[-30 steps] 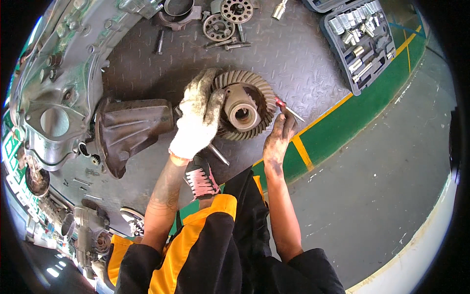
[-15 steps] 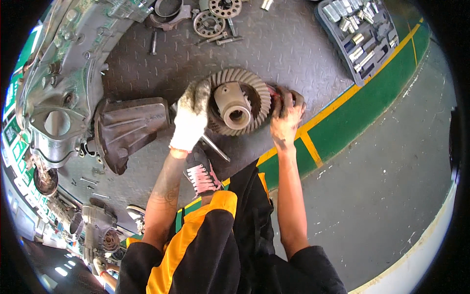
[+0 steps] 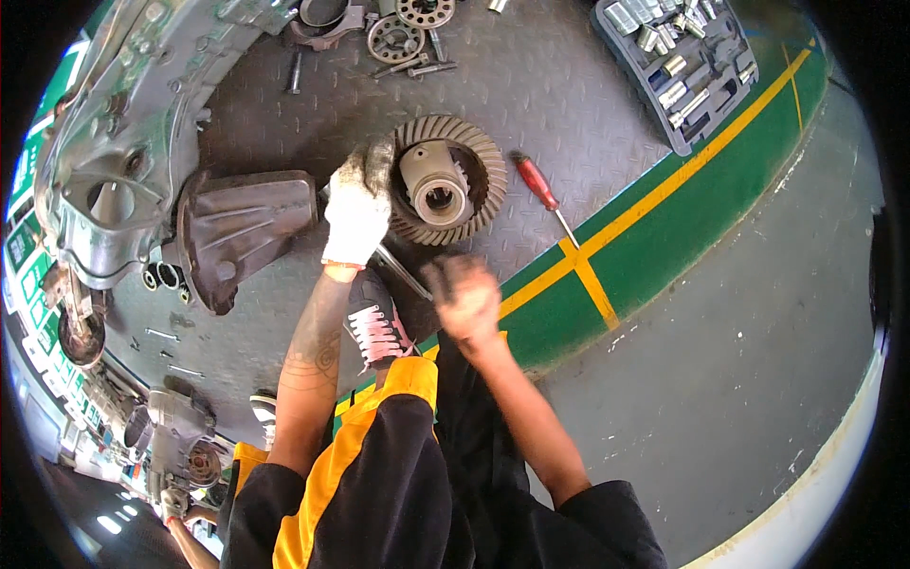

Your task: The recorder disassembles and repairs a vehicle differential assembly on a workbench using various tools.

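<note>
A ring gear [image 3: 493, 190] with slanted teeth lies on the dark metal plate, a grey hollow housing [image 3: 436, 185] standing in its middle. My left hand [image 3: 358, 209], in a dirty white glove, is closed at the gear's left rim; its fingertips are partly hidden. Just below runs a slim metal bar [image 3: 406, 272], one end behind the glove. Over the bar's lower end is my bare right hand [image 3: 464, 296], smeared by motion, so its fingers cannot be read. A red-handled screwdriver [image 3: 538, 183] lies to the right of the gear, apart from both hands.
A ribbed metal casing [image 3: 251, 223] lies left of my gloved hand, beside a large housing [image 3: 109, 199]. Bolts [image 3: 431, 68] and perforated discs [image 3: 396, 40] lie at the far side. A socket set case [image 3: 678, 85] sits far right. My shoe [image 3: 379, 327] is close below the bar.
My right hand has let go of the red screwdriver and swung left and nearer to me, over the bar's end. The screwdriver now lies on the plate. My left hand stays at the gear.
</note>
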Demonstrator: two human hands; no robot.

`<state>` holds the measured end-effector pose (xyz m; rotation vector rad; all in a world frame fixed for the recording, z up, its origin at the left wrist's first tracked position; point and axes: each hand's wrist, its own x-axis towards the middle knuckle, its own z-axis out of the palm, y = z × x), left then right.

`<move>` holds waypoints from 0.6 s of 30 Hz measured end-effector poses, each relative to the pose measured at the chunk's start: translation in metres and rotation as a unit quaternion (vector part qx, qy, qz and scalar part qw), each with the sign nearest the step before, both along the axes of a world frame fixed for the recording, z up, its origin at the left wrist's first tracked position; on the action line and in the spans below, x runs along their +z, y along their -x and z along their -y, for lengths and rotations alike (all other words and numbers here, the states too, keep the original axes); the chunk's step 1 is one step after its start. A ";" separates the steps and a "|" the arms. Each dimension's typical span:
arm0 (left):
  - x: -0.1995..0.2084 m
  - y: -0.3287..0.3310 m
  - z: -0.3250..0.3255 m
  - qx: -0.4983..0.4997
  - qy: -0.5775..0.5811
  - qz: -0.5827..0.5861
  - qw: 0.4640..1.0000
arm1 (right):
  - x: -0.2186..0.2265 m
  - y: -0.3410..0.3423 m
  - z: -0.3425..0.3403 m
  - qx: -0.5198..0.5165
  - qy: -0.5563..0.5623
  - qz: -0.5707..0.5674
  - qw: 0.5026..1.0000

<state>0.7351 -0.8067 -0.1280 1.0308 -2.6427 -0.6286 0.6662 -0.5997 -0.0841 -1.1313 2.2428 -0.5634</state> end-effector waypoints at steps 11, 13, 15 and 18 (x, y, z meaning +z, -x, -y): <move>-0.024 0.010 0.020 -0.032 0.026 -0.093 0.995 | 0.005 -0.015 -0.069 0.039 -0.130 0.055 0.989; -0.025 0.016 0.018 -0.059 0.128 -0.067 0.988 | 0.032 0.001 -0.110 -0.047 -0.156 0.122 0.979; -0.014 0.024 0.012 -0.036 0.135 0.021 0.990 | 0.072 0.017 -0.131 -0.145 -0.193 0.211 0.947; -0.008 0.020 0.018 -0.031 0.091 0.020 0.995 | 0.105 0.019 -0.127 -0.392 -0.076 0.366 0.841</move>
